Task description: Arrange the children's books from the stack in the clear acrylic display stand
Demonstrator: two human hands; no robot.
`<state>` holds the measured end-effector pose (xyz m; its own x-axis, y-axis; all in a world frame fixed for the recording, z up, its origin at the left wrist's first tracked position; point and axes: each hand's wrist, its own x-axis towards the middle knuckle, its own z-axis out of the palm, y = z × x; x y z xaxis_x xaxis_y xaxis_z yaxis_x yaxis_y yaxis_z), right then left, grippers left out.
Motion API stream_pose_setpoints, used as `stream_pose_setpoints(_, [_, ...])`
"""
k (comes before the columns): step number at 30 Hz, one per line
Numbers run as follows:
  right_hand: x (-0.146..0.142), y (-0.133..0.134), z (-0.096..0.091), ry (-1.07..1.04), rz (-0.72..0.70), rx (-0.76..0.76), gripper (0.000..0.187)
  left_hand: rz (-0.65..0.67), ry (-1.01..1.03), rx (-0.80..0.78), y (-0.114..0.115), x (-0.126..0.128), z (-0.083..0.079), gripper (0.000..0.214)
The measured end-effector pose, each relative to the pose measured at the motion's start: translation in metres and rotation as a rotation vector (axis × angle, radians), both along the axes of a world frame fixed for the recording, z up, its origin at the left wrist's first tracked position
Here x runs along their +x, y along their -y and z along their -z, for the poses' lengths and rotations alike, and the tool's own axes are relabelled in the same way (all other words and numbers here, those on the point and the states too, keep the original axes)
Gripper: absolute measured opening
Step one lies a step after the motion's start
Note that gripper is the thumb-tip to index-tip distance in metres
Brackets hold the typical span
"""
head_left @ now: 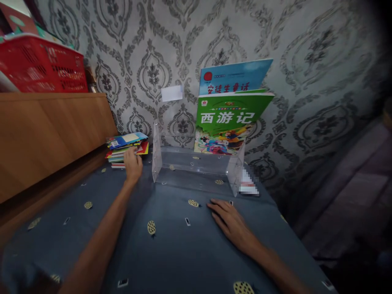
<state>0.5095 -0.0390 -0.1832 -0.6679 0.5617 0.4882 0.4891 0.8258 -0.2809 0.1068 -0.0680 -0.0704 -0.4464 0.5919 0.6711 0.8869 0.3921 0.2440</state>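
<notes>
My left hand [133, 164] reaches to the right front of a stack of books [118, 159] at the far left. Its fingers are bent against the edges of a book in the upper part of the pile; the fingertips are partly hidden. A blue book [130, 139] lies on top. My right hand [232, 222] rests palm down on the cloth, fingers stretched and holding nothing. Between the hands, farther back, stands a clear plastic book rack [190, 177]. At its right side a green book [228, 118] stands upright, with a blue book [234, 75] behind it.
A dark blue patterned cloth [171, 253] covers the table. A wooden cabinet [52, 134] with a red basket [45, 63] on it borders the left. Patterned wallpaper [153, 73] bearing a white paper strip [172, 93] rises behind. A pixelated white item [248, 185] lies right of the rack.
</notes>
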Motion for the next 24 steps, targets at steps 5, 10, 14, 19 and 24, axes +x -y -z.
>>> stream_pose_setpoints(5, [0.001, 0.000, 0.001, -0.004, -0.006, -0.013, 0.037, -0.100, -0.035, -0.139, 0.002, -0.070, -0.025, 0.049])
stream_pose_setpoints(10, [0.004, -0.001, 0.001, -0.012, -0.008, -0.022, 0.037, -0.119, -0.129, -0.328, 0.000, -0.114, -0.041, 0.056])
stream_pose_setpoints(14, [0.004, -0.001, 0.001, -0.007, 0.000, -0.028, 0.036, -0.160, -0.200, -0.457, -0.005, -0.130, -0.044, 0.056])
stream_pose_setpoints(19, [0.004, 0.000, -0.003, 0.025, 0.004, -0.046, 0.037, -0.177, -0.298, -0.581, -0.005, -0.130, -0.049, 0.055])
stream_pose_setpoints(24, [0.002, 0.002, -0.006, 0.069, 0.007, -0.064, 0.042, -0.169, -0.342, -0.671, -0.003, -0.116, -0.058, 0.052])
